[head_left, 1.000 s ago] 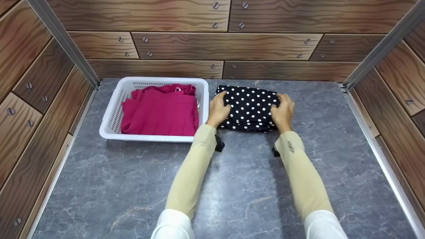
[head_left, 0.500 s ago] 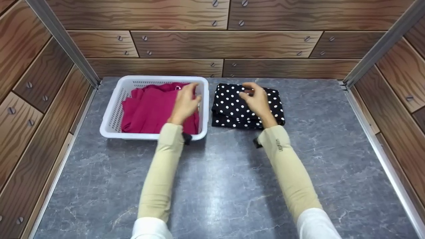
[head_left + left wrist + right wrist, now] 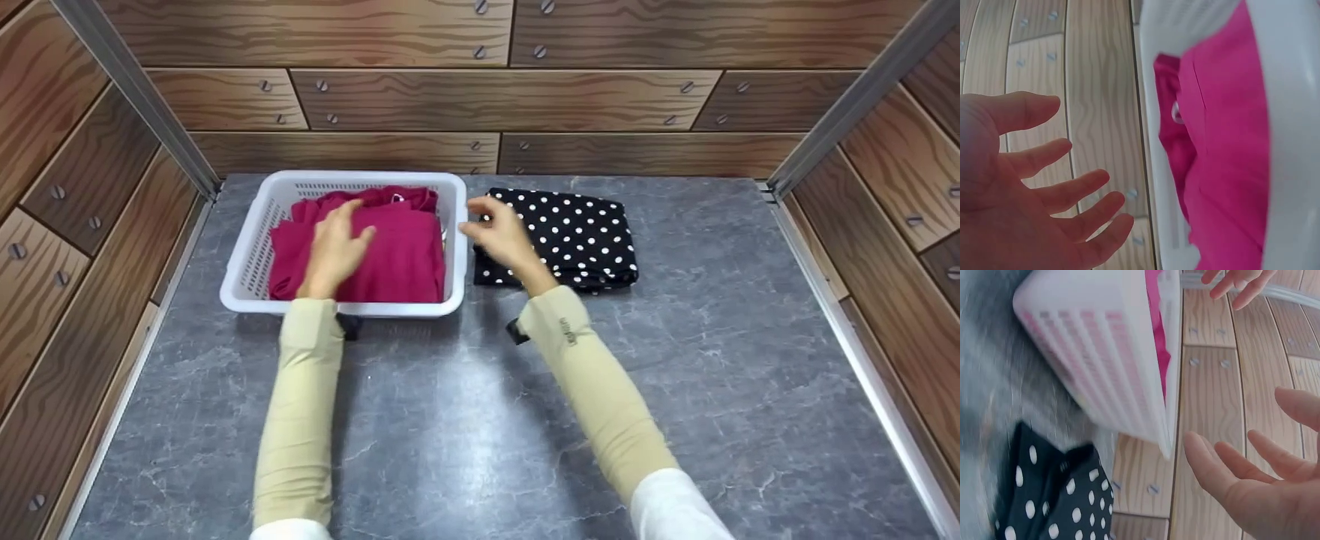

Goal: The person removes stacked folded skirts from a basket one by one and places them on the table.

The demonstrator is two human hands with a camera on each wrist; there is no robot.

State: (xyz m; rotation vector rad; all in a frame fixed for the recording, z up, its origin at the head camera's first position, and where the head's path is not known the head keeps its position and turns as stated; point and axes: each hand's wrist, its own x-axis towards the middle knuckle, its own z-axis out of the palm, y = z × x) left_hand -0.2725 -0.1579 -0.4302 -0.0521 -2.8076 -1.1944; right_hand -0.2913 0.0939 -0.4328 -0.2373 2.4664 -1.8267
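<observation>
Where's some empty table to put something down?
The grey table is bare right of the spotted cloth, toward the right wall, and between the sleeves. Crowded spot: the white basket, holding pink cloth, with the spotted cloth close beside.

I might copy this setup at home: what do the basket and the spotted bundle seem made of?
The basket looks like white molded plastic, smooth, with neat slots through its walls. The spotted bundle seems matte cloth, judging by its soft folds; weave unclear.

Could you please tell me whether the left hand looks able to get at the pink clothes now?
Probably yes: the left hand is over the pink clothes and holds nothing, and the white basket has no lid on, so nothing seems to block the way down.
</observation>
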